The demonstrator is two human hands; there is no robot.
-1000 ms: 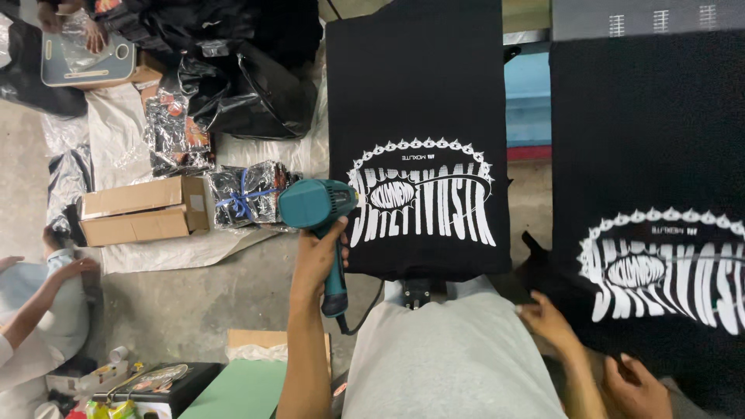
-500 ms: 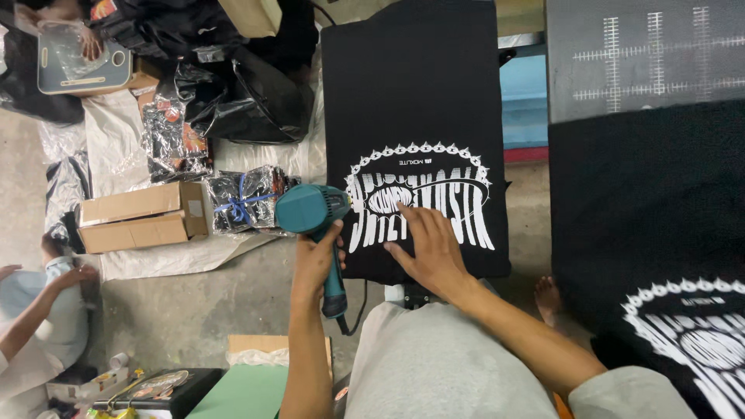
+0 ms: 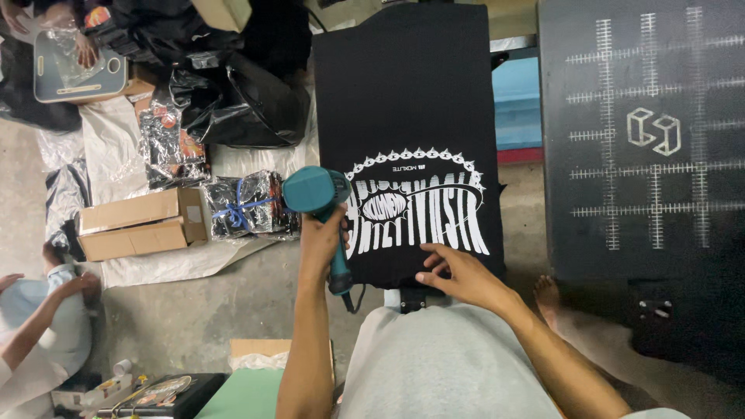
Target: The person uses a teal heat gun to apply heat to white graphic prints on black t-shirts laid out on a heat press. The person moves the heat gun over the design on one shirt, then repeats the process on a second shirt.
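- Where the right hand point(image 3: 458, 275) was off to the side on a second printed shirt a second ago, it now rests on the lower edge of the black shirt point(image 3: 407, 116), just below the white print point(image 3: 419, 206).
- That second shirt has gone from view; the neighbouring platen point(image 3: 644, 140) shows bare, with only its white grid marks.
- Judging from this, attention has moved fully onto the one shirt stretched on the near surface, the free hand steadying its hem.
- The left hand point(image 3: 322, 244) has stayed put over the same span, its grip closed around the handle of the teal heat gun point(image 3: 314, 194).
- The gun's nozzle points at the left edge of the print, close beside it.
- The left forearm runs straight up from the bottom of the view, wrist slightly bent inward.
- The right arm comes in from the lower right, fingers spread flat and holding nothing, fingertips on the cloth.
- On the floor to the left lie cardboard boxes point(image 3: 140, 225) and a wrapped bundle point(image 3: 248, 206).
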